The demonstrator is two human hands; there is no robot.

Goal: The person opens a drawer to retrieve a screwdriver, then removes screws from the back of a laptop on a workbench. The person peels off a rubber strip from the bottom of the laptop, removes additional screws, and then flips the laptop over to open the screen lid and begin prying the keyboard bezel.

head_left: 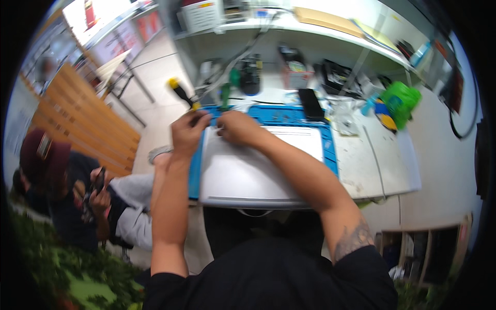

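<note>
A silver laptop, closed and with its plain flat side up, lies on a blue work mat in front of me. At its far left corner my left hand is closed, and a yellow-and-black screwdriver sticks up and away from its fingers. Beside it my right hand is pinched over the laptop's far edge; whatever its fingertips hold is hidden. Just beyond those fingers stands a green-handled tool, apparently upright.
Behind the mat are a black phone, a cardboard box and a green plastic bag. A shelf spans the back. To my left sits a person holding a device, near a slatted wooden bench.
</note>
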